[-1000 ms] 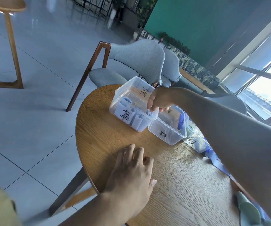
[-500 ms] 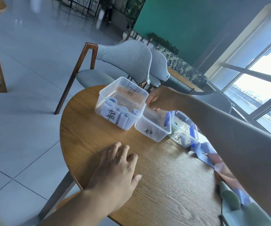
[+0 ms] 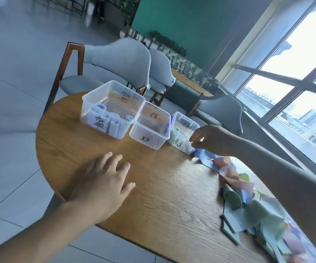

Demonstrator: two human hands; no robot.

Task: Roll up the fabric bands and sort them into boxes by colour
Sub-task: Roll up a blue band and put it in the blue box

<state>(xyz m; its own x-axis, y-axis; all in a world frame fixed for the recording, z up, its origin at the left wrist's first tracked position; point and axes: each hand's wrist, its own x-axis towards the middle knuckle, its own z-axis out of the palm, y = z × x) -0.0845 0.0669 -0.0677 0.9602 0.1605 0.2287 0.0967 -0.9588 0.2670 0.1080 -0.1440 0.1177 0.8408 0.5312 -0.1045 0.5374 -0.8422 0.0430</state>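
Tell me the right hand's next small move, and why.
Probably lower the right hand onto the loose blue band just beneath it and pinch it. The fingers are curled, seemingly holding nothing, and unrolled bands are piled on the table.

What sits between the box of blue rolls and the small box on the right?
An empty clear box with a handwritten label, seen from the head camera.

Round wooden table [image 3: 172, 205]; grey chairs [image 3: 119, 61] behind; window [image 3: 295, 73].
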